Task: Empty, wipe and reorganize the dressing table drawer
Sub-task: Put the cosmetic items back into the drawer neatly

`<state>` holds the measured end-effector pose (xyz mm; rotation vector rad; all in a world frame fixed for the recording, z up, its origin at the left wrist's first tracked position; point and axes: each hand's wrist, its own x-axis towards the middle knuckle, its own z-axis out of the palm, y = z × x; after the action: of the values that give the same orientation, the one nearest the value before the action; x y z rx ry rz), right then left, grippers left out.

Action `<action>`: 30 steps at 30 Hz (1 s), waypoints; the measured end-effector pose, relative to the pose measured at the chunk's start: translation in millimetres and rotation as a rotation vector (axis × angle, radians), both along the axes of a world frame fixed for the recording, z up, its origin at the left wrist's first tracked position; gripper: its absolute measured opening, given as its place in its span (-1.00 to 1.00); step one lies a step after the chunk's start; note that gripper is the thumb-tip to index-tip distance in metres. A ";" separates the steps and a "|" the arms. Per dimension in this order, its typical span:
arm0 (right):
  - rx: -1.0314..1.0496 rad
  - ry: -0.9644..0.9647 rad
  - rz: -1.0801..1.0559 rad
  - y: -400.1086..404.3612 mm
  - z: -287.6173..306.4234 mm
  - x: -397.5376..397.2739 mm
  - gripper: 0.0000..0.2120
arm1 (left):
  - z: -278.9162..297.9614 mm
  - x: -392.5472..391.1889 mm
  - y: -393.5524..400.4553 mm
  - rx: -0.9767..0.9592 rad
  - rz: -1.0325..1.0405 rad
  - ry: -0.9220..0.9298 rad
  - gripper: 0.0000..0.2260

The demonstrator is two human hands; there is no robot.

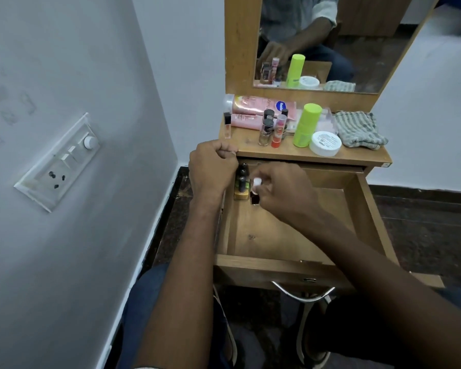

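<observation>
The wooden drawer (290, 230) of the dressing table is pulled out towards me. In its far left corner stand several small bottles with black caps (242, 179). My right hand (282, 193) is inside the drawer, fingers closed on a small dark bottle with a white cap (256, 189), right beside the others. My left hand (213, 169) hovers at the table top's front left corner, fingers curled shut around something small and pale that I cannot make out. On the table top (357, 155) stand pink tubes (261, 105), a green bottle (305, 125), a white jar (325, 143) and more small bottles (266, 129).
A striped grey cloth (358, 130) lies at the table top's right end. The mirror (330, 41) rises behind. A wall with a switch panel (61, 161) runs close on the left. The drawer's metal handle (302, 292) is near my knees.
</observation>
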<state>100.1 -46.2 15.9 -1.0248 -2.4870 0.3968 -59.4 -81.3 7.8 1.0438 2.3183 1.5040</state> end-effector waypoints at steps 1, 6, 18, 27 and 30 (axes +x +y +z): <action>-0.052 -0.008 -0.031 1.9 -7.9 -0.9 -0.85 | -1.4 -0.2 0.0 -0.022 -0.014 -0.005 -0.76; -0.183 0.038 -0.034 4.9 -33.1 -7.9 -0.84 | -7.2 -0.8 2.6 -0.119 -0.092 -0.017 -0.80; -0.362 0.073 -0.120 13.8 -59.7 -10.9 -0.77 | -14.5 -6.3 1.1 -0.202 -0.119 -0.007 -0.85; -0.422 0.107 -0.173 11.3 -66.9 -19.9 -0.76 | -18.2 -6.7 1.7 -0.243 -0.085 0.005 -0.88; -0.416 0.110 -0.189 9.8 -68.3 -22.9 -0.77 | -18.2 -6.9 1.3 -0.249 -0.073 0.001 -0.87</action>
<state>77.2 -36.4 -52.3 -1.3419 -2.2331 0.9088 -66.3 -80.0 -10.4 1.0483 2.3646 1.1515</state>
